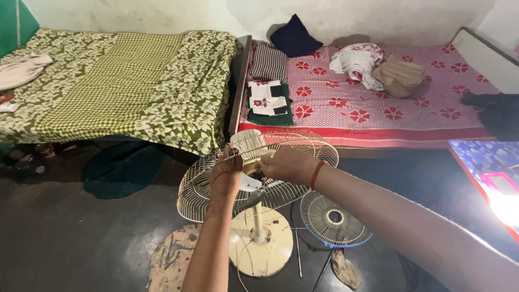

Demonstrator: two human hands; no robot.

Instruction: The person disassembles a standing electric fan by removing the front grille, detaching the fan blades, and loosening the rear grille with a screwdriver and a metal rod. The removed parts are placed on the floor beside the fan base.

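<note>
Front grille [334, 220] already off, lying on the floor right of the pedestal fan base [259, 243]; left hand [227, 176] grasps the rear guard [216, 178] wires, right hand [289, 165] closed at the hub, guard still mounted.

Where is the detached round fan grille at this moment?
In the head view, the detached fan grille lies flat on the dark floor, lower centre-right, right of the pedestal fan's round base and under the right forearm.

A flat blue box [486, 162] with a red edge sits at the far right, beside the red bed [378, 108]; its top shines bright.
</note>
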